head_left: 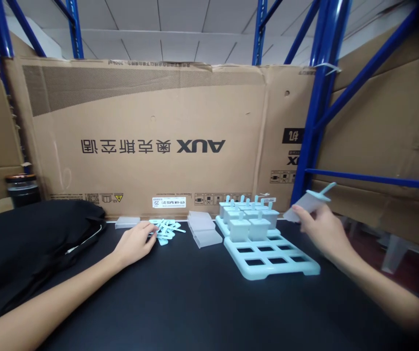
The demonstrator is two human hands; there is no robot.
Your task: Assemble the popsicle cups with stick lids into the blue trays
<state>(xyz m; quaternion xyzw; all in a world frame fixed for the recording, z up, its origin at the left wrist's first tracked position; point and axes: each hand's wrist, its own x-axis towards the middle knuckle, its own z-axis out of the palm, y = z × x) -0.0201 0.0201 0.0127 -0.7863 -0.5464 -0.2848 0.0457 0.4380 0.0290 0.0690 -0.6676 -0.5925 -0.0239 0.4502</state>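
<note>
Above the right side of the worktop (pixel 180 297), beyond the right edge of the pale blue rack (pixel 273 268), the popsicle mold (pixel 306 201) is held up in the air. It leans, its long axis slanting from lower left to upper right: the stick points up and to the right, the closed end of the cup down and to the left.

The right hand (pixel 321 225) reaches in from the lower right with the forearm angled up and leftward, thumb and fingers gripping the cup below its lid. The left hand (pixel 136 242) comes from the lower left, knuckles up and fingers bent, its fingertips at the left edge of a heap of blue stick lids (pixel 166 229); whether it has closed on 1 of them, I cannot tell.

The mold has a cloudy, see-through tapered cup and a flat light blue lid with a slim stick.

Lidded molds (pixel 239 229) stand upright in the rear part of the rack, 2 of them nearest the front. Between rack and heap lie loose clear cups (pixel 201 228), and 1 more cup (pixel 127 223) sits behind the left hand. A black cloth (pixel 30 248) covers the far left, near a dark jar (pixel 22 191). Cardboard (pixel 151 112) with upside-down print stands behind, among blue metal posts (pixel 314 107).
</note>
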